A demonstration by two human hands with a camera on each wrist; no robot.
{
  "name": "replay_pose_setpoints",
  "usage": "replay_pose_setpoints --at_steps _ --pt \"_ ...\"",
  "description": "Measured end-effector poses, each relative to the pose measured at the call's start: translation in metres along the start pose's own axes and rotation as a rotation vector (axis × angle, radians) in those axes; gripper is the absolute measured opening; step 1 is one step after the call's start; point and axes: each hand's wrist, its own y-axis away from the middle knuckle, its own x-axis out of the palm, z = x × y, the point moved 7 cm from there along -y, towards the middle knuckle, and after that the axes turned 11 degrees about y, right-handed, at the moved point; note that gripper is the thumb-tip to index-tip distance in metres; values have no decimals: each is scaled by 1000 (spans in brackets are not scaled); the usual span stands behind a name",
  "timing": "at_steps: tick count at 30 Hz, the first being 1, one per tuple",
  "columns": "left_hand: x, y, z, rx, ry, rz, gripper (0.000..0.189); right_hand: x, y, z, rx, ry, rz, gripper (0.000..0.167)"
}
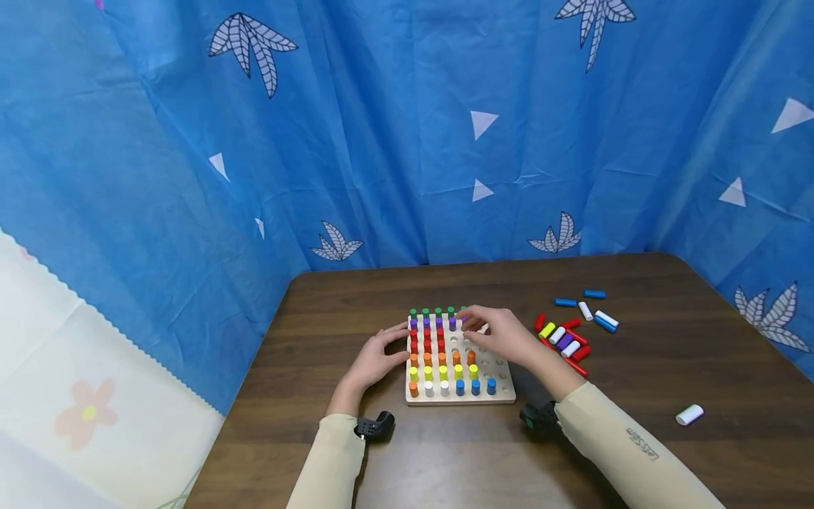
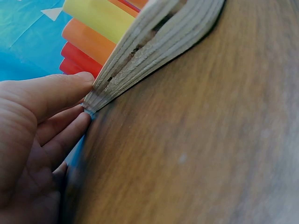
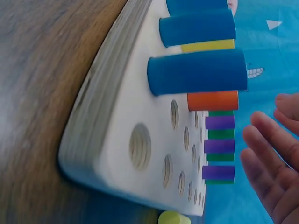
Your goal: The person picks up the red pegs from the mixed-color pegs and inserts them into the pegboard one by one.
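Note:
A wooden pegboard [image 1: 505, 393] stands on the table, with coloured pegs upright in rows. Green pegs [image 1: 438, 312] line the back, then purple, red, orange and yellow; the front row mixes orange, white and blue pegs [image 1: 475, 387]. My left hand [image 1: 374, 362] rests against the board's left edge; in the left wrist view its thumb [image 2: 77, 86] and fingertips touch that edge. Over the back right part of the board hovers my right hand [image 1: 502, 334], close to the purple pegs [image 3: 219, 146]. Its fingers [image 3: 261, 163] look loosely bent and apart, with no peg visible between them.
Loose red, yellow, white, purple and blue pegs [image 1: 564, 341] lie scattered to the right of the board. One white peg [image 1: 689, 415] lies alone further right. Uncovered holes [image 3: 140, 147] show on the board's right side. A blue curtain [image 1: 407, 141] hangs behind the table [image 1: 439, 459].

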Motion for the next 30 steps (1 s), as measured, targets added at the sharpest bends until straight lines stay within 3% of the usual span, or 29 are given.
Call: replay_pose_setpoints --at_steps 7,18,30 --pt "2 2 -1 -16 20 -3 50 -10 7 -15 54 11 -54 41" --pt "1 2 -2 -9 20 0 49 -31 18 -34 52 -22 -190 41" --pt "1 1 0 -34 16 -3 50 -41 29 -66 126 7 -200 41"
